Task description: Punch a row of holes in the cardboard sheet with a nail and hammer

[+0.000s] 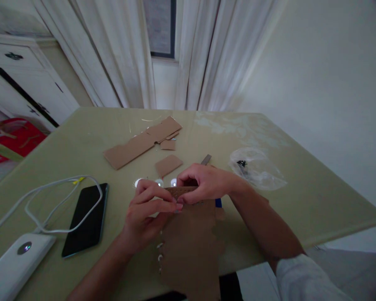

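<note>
Beside the phone (pixel 86 219), cardboard scraps (pixel 142 142) litter the table (pixel 301 196).

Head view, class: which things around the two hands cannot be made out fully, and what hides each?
- Cardboard sheet: top edge covered by left hand and right hand; bottom cut by frame.
- Blue item: mostly behind right wrist.
- Plastic bag: dark contents too small.
- Power bank: cut by frame edge.
</note>
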`<state>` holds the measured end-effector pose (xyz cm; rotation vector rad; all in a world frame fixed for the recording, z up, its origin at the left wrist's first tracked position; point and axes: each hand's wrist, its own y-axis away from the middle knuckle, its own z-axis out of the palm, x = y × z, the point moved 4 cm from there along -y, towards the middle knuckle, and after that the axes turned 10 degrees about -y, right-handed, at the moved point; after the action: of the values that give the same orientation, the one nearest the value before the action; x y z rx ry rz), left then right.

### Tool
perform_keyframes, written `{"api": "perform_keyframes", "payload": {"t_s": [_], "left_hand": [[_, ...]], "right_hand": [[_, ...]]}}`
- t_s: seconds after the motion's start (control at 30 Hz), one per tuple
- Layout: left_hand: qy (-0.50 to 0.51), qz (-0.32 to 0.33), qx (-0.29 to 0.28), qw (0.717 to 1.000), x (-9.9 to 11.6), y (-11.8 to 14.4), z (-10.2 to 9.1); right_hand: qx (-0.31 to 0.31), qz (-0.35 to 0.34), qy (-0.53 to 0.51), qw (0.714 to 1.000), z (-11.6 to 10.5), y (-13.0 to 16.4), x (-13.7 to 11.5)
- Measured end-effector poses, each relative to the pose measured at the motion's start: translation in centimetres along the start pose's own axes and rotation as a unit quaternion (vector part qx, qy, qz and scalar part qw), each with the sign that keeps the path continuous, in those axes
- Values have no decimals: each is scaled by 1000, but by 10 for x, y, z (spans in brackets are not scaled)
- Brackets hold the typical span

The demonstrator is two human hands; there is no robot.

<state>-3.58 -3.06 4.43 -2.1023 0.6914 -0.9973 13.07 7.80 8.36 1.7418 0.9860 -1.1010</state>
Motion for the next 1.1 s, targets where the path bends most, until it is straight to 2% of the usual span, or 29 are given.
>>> {"api": "perform_keyframes", "payload": {"t_s": [0.13, 0.23, 0.3, 0.37, 0.43, 0.47, 0.6, 0.73, 0.97, 1.03, 1.1], "left_hand": [[85, 0, 12, 996, 4, -2, -8], [124, -59, 47, 989, -6, -1, -12], [108, -158, 93, 977, -25, 3, -14], [62, -304, 124, 943, -51, 9, -17], [5, -422, 84, 903, -73, 17, -19], [-34, -445, 43, 894, -80, 18, -19], [-241, -421, -125, 866, -90, 21, -14], [-315, -399, -200, 838, -90, 25, -2], [-356, -357, -197, 841, -102, 30, 1], [-346, -335, -168, 860, -98, 27, 1], [-299, -297, -114, 900, -86, 21, 1]], "right_hand": [[9, -2, 42, 999, 1, -1, 3], [15, 3, 50, 999, -1, -3, 8], [21, -2, 27, 999, -4, -2, 9], [38, -12, 4, 999, -10, 1, 7], [53, -16, -14, 998, -17, 5, 5], [58, -16, -19, 998, -20, 8, 5], [75, -23, -20, 997, -28, 14, 4], [72, -24, -24, 997, -27, 14, 3], [69, -39, -63, 995, -25, 15, 1], [67, -47, -85, 993, -24, 15, 0], [60, -48, -114, 991, -22, 14, -1]]}}
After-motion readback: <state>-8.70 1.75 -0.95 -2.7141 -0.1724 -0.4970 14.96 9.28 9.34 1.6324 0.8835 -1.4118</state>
